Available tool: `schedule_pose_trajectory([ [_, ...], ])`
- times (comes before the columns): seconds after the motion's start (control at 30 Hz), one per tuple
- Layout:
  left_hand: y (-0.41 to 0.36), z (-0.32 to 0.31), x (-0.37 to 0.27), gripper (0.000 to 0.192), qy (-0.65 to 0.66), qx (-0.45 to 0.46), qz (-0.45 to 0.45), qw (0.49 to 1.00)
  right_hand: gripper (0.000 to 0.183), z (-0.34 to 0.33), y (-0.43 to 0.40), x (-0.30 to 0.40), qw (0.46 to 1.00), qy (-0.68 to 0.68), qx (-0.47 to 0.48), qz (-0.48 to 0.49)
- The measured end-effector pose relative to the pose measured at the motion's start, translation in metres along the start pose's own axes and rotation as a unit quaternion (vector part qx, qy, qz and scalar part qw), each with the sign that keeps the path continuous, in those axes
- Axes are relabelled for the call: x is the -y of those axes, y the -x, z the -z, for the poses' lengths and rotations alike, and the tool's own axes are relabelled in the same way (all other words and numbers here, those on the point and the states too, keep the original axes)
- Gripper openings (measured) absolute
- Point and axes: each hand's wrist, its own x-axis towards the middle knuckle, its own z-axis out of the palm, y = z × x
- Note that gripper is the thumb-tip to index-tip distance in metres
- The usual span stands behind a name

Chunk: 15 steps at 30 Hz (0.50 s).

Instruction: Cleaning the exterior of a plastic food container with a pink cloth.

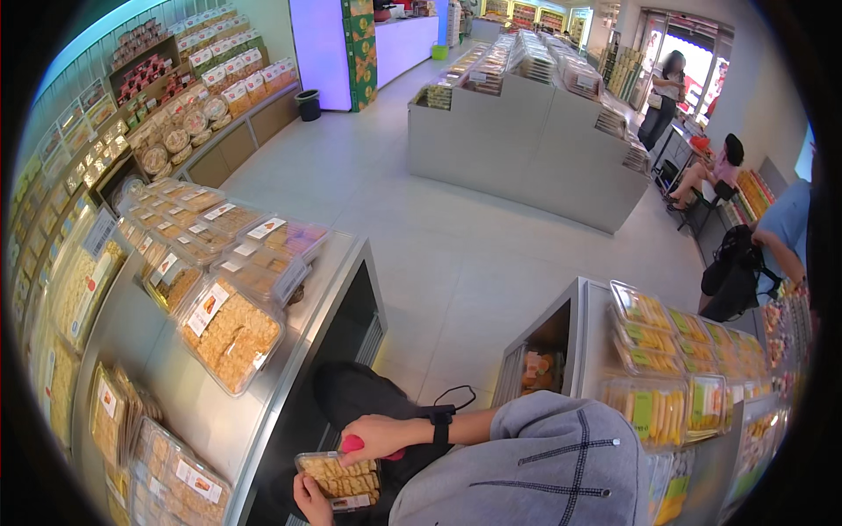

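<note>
Low in front of me, a clear plastic box of golden pastry pieces (339,477) is held tilted over my lap. My left hand (313,501) grips its near left edge. Fingers of my right hand (385,435) close around a pink cloth (354,443), right at the box's far edge. A black band with a small device sits on the right wrist. Just left, on a metal-edged counter, lies a larger clear box of crumbly pastry (230,334). Closer to me on that counter stand stacked pastry boxes (177,477).
Several boxes of yellow sticks (658,407) fill the right-hand counter (592,309). A stepped grey display island (513,151) stands across the tiled floor (421,263). Shelves of packaged goods (191,125) line the left wall. Three other people are at the right, one seated (720,167).
</note>
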Motion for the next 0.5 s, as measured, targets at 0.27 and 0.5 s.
schedule_pose_trajectory([
  [0.27,0.011,0.004,-0.012,0.026,0.020,-0.051,0.035,0.998,0.042,0.000,0.003,-0.004,0.999,-0.029,-0.043,-0.018],
  [0.5,0.044,0.026,0.011,0.030,0.021,-0.008,0.070,0.997,0.033,-0.002,-0.011,0.006,0.995,-0.058,-0.043,-0.067],
])
